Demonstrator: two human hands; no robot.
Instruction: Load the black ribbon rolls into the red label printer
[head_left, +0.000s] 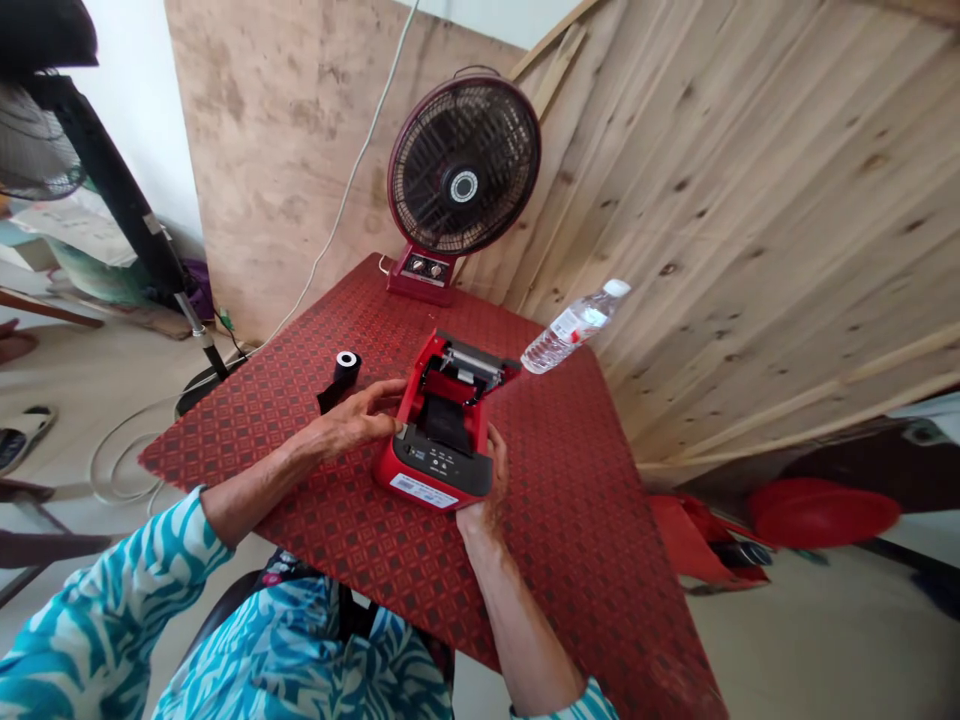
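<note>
A red and black label printer (442, 458) is on the table with its lid raised at the back. Black material (447, 422) lies in its open compartment. My left hand (360, 418) grips the printer's left side, thumb at the front corner and fingers along the wall. Around the lower right side curls my right hand (489, 495), partly hidden by the housing. Left of the printer stands a black roll (346, 372) with a white core, its loose end trailing on the table.
The table (570, 520) has a red patterned cover. A dark red fan (465, 170) stands at its back corner against the boards. Right of the printer is a clear plastic bottle (574, 328). A pedestal fan (120, 180) is at the left, and a cable (352, 190) runs down the wall.
</note>
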